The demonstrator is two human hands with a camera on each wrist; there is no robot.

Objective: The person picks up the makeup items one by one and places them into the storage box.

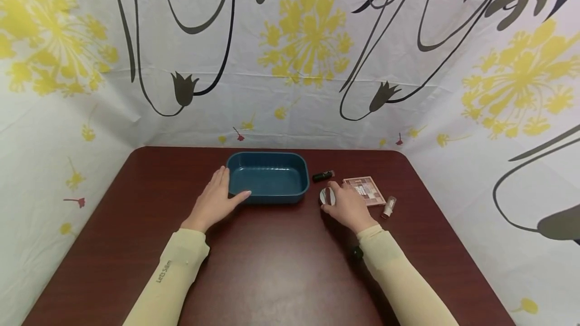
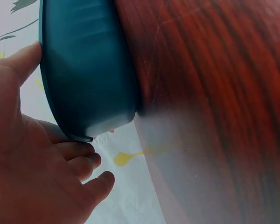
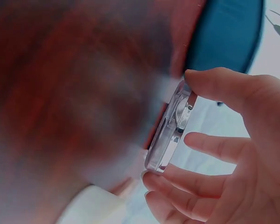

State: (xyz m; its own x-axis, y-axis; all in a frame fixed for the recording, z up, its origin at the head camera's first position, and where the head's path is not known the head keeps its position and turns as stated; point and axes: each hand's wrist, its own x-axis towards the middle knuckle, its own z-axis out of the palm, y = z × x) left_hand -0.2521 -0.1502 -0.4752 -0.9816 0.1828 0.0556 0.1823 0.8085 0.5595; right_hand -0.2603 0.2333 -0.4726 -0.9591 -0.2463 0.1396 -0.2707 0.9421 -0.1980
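A deep teal rectangular dish (image 1: 272, 198) stands at the back middle of the table. My left hand (image 1: 215, 200) rests at its left front corner, fingers extended along the left end and thumb against the front rim. In the left wrist view that hand (image 2: 35, 154) lies beside the dish (image 2: 88, 65), fingers under its end. To the right of the dish, my right hand (image 1: 348, 207) pinches a round compact (image 1: 324, 196) between thumb and fingers. In the right wrist view the compact (image 3: 170, 133) appears edge-on, clear with a silvery hinge; the hand (image 3: 233, 154) holds it by opposite edges.
Behind the right hand lies a square eyeshadow palette (image 1: 369, 192). A small dark tube (image 1: 322, 176) lies between it and the dish. A lipstick (image 1: 388, 208) with a clear cap is at the right. Patterned cloth (image 1: 294, 114) hangs around the dark red wooden table (image 1: 276, 265).
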